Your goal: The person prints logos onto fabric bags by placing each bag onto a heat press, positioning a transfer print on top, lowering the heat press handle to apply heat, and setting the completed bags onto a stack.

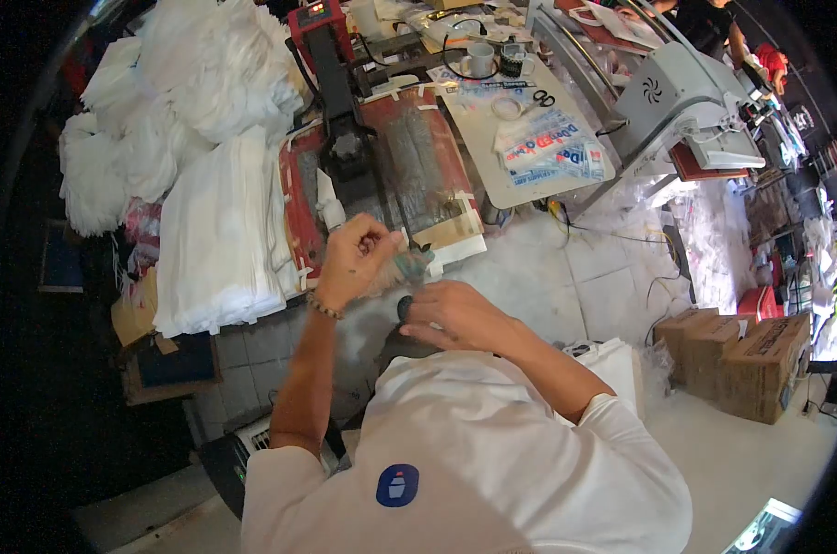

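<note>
My left hand [352, 262], with a beaded bracelet on its wrist, is raised in front of the red press bed [298, 198]. Its thumb and fingers are pinched together; what they hold is too small to make out. Just right of it, between both hands, is a blurred greenish, see-through piece [411, 264]. Lower and to the right, my right hand [460, 317] has its fingers stretched out and slightly apart. Close to its fingertips shows a dark round thing [405, 308] of unclear kind. Above the bed runs the black arm [345, 138] of the press.
White bags [220, 231] lie stacked on the left. On the right, a board [506, 192] carries printed plastic sheets [552, 148], scissors [543, 98] and a tape roll [506, 108]. A grey machine [681, 92] stands beyond, with cardboard boxes [751, 369] on the floor.
</note>
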The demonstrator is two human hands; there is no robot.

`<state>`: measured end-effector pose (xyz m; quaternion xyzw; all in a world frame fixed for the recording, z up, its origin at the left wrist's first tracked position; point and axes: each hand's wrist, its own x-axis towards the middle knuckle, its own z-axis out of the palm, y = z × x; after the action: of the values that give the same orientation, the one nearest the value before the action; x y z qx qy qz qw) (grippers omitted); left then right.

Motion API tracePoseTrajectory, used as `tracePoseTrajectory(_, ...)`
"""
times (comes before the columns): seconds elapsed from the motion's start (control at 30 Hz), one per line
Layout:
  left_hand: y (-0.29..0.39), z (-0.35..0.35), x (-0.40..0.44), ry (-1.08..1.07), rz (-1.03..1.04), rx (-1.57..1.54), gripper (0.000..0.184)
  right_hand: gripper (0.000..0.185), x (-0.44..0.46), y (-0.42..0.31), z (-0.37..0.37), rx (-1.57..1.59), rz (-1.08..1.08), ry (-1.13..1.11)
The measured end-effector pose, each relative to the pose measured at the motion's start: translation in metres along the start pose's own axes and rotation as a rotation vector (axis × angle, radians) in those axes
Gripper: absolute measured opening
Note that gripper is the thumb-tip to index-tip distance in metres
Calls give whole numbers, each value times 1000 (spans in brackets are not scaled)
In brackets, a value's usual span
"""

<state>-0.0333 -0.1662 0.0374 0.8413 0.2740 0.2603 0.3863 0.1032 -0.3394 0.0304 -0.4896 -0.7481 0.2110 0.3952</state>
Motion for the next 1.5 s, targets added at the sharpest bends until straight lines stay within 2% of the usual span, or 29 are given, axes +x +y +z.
tracePoseTrajectory(0.1,-7,-23,29,35,84,-56,17,23,27,-3,-4,-127,-111,60)
tracePoseTrajectory(0.17,-15,-42,57,142,-31,-38,18,23,48,-3,-5,-196,-138,93)
tracePoseTrajectory(0.2,-22,-48,71,147,-25,-41,18,24,58,-3,-5,-258,-165,123)
tracePoseTrajectory(0.27,-45,-54,98,359,94,99,21,25,76,4,2,-277,-153,141)
tracePoseTrajectory(0.3,-68,-55,110,395,74,109,33,26,83,9,6,-288,-136,162)
tracePoseTrajectory(0.33,-80,-54,119,403,74,109,33,26,88,17,12,-290,-143,158)
tracePoseTrajectory(0.4,-99,-54,132,415,-67,265,51,34,94,28,28,-308,9,42)
tracePoseTrajectory(0.43,-115,-53,139,308,-238,124,67,34,96,25,30,-309,3,41)
tracePoseTrajectory(0.47,-112,-54,141,314,-238,125,67,39,96,21,31,-355,141,-85)
tracePoseTrajectory(0.5,-106,-48,139,232,-378,-84,68,45,95,17,31,-403,280,-210)
tracePoseTrajectory(0.53,-103,-46,139,144,-518,-296,70,45,96,15,29,-404,276,-214)
tracePoseTrajectory(0.57,-108,-47,142,114,-534,-319,73,50,97,13,27,-393,269,-194)
tracePoseTrajectory(0.6,-109,-48,143,116,-533,-322,73,56,98,13,25,-381,263,-172)
tracePoseTrajectory(0.73,-107,-43,138,144,-534,-396,68,55,99,10,24,-369,243,-155)
tracePoseTrajectory(0.8,-122,-36,138,201,-498,-398,67,52,100,9,24,-353,312,-183)
tracePoseTrajectory(0.83,-109,-37,136,199,-456,-394,66,52,101,8,22,-356,311,-184)
tracePoseTrajectory(1.07,-110,-40,136,180,-513,-390,63,52,101,9,24,-385,270,-164)
tracePoseTrajectory(1.5,-105,-37,133,253,-389,-348,62,52,104,6,23,-392,264,-178)
